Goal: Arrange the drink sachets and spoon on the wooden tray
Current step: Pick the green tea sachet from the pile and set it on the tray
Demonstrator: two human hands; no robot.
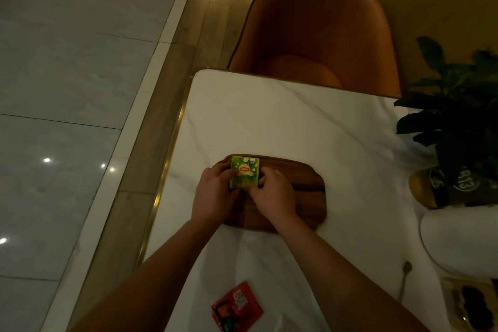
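A dark wooden tray point(304, 186) lies on the white marble table point(269, 116). Over its far left part both hands pinch a green Lipton tea sachet point(244, 172): my left hand point(213, 194) on its left edge, my right hand point(272, 194) on its right edge. A red sachet point(237, 306) lies on the table near me, between my forearms. A small spoon point(405, 276) lies to the right, bowl pointing away from me. A pale sachet edge point(280, 325) shows at the bottom.
An orange chair point(323, 29) stands at the table's far end. A potted plant point(458, 129) in a gold pot, a white round dish point(458, 242) and a clear box point(469, 304) crowd the right side. The table's left edge has a gold trim.
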